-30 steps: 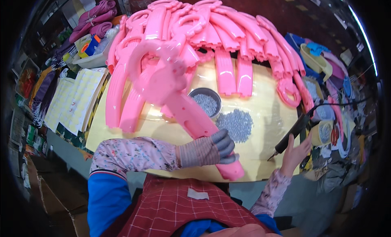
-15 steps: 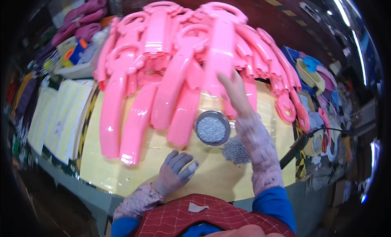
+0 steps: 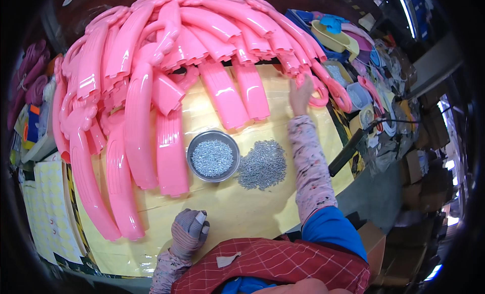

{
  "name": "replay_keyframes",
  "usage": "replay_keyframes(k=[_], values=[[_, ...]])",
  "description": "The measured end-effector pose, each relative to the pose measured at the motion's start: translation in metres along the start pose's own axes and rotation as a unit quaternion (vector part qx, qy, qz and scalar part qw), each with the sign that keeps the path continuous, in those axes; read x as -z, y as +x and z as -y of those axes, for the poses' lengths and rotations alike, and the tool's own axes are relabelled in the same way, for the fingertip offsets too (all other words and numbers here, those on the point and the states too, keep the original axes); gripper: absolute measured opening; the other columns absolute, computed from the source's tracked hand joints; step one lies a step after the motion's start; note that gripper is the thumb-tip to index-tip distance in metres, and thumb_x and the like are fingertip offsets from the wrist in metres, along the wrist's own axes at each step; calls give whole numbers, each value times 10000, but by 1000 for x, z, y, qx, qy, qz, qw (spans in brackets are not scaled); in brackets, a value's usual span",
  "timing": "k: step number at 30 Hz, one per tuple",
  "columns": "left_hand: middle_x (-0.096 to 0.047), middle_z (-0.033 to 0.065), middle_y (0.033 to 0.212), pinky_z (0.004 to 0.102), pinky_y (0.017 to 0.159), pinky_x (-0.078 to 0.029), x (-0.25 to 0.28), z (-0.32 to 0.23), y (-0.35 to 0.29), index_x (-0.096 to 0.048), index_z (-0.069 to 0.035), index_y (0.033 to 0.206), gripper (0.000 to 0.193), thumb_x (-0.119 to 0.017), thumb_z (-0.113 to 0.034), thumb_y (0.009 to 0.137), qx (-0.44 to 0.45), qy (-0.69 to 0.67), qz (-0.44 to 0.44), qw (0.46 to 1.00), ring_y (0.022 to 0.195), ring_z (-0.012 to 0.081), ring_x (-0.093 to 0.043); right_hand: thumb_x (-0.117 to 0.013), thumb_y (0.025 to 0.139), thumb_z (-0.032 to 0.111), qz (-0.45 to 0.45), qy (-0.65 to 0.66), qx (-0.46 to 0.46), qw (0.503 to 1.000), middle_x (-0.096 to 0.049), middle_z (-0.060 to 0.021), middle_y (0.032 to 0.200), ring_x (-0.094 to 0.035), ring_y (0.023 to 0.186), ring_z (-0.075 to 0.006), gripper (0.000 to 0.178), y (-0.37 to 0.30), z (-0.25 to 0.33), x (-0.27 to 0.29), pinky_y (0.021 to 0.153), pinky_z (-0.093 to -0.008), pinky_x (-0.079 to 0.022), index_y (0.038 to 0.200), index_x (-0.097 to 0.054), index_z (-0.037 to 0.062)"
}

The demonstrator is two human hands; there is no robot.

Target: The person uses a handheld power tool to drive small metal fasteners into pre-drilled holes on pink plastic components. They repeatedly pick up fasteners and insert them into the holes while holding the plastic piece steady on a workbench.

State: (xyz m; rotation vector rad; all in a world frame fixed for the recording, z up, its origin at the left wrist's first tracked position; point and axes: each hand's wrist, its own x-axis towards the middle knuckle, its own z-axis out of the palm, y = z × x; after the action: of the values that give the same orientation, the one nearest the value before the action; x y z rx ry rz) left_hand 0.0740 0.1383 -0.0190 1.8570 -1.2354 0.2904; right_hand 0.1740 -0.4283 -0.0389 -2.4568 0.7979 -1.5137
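Observation:
My right hand point(image 3: 301, 94) reaches out to the right end of the pile, its fingers closed at the end of a pink plastic part point(image 3: 318, 94) with a ring-shaped end; some fingertips are hidden. Near the table's front edge rests my left hand point(image 3: 189, 233), in a grey striped glove with white tape on a finger. Its fingers are curled in, and nothing shows in them. Between the hands stand a round metal bowl point(image 3: 190, 160) of small silvery metal pieces point(image 3: 212, 158) and a loose heap of the same pieces point(image 3: 262, 165).
Long curved pink plastic parts point(image 3: 139, 127) lie heaped over the table's far and left sides. Paper sheets point(image 3: 55, 208) cover the left edge. At the right, a black bar point(image 3: 348, 152) juts over the edge beside tubs and clutter point(image 3: 353, 99). Cardboard boxes point(image 3: 371, 248) stand below.
My right hand has moved from the middle of the pile to its right end. My left hand's fingers have curled in. The whole view has swung to the right.

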Motion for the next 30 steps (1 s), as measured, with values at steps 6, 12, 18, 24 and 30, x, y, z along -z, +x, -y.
replay_keyframes(k=[6,12,18,24,30], values=[[-654,156,973,476,738,-530,-17,-16,15,-505,-60,1323,590,-717,-43,773,-16,5,32,999,810,351,-645,-706,848,307,314,-275,-2,909,-657,-169,1189,-614,1138,-343,448,-11,-47,55,958,-540,-455,1204,-624,47],[-644,187,1217,433,930,-533,-52,-63,48,-452,-8,1432,578,-681,-108,911,126,-203,119,964,1119,344,-644,-720,853,233,226,69,-50,970,-664,-226,1111,-652,1031,-400,440,-52,86,132,855,-487,-521,1204,-594,-2],[-532,167,1421,360,1100,-428,-92,-91,100,-365,30,1501,613,-583,-299,1032,308,-614,75,723,1344,233,-501,-798,818,179,288,283,51,914,-644,-203,1144,-644,1036,-384,603,-120,178,293,906,-423,-514,1328,-542,-15],[-597,38,1098,298,872,-478,-38,-120,105,-498,-10,1323,501,-635,-356,987,281,-459,153,829,990,128,-559,-820,754,95,279,400,151,860,-653,-163,1166,-632,1046,-343,539,-123,176,347,908,-404,-520,1250,-632,-5],[-691,152,931,359,808,-540,116,-180,35,-708,0,955,303,-726,-190,721,372,-36,96,922,887,282,-691,-791,822,277,188,284,230,911,-621,-139,1287,-590,1151,-305,529,-126,170,370,1008,-499,-453,1283,-649,60]])
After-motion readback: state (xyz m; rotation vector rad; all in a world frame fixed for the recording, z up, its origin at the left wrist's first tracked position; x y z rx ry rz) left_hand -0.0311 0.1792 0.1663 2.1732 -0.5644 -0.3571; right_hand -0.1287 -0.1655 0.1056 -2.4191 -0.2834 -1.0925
